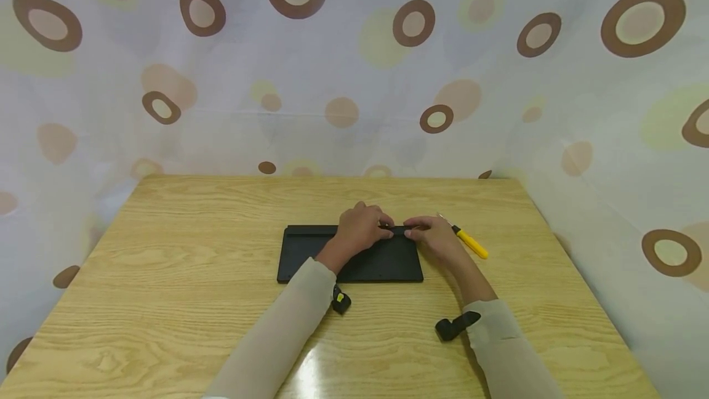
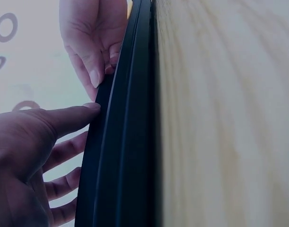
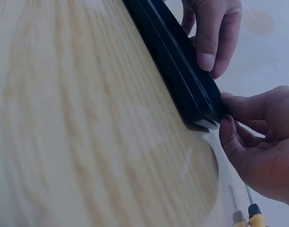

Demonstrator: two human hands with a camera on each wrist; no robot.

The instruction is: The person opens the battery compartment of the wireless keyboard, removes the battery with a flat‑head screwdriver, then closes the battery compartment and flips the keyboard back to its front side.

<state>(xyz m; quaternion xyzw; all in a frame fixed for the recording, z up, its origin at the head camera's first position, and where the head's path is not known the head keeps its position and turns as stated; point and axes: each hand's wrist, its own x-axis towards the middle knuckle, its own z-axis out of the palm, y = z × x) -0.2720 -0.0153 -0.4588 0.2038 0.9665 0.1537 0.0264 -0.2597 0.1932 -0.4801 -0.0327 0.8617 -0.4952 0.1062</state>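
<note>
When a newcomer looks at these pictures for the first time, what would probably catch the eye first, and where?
Probably the brown-ringed pale backdrop first, rising behind the wooden table. Then the flat black panel stands out on the light wood, with the person's left grip and right grip at its far edge, toward its right end. The yellow-handled screwdriver gives a bright accent just right of the right grip.

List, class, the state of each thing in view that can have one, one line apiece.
Flat black rectangular panel: lying on the light wooden table, held.
Slim screwdriver with yellow-and-black handle: lying on the table, untouched.
Left hand: gripping the panel's far edge.
Right hand: pinching the panel near its far right corner.
</note>
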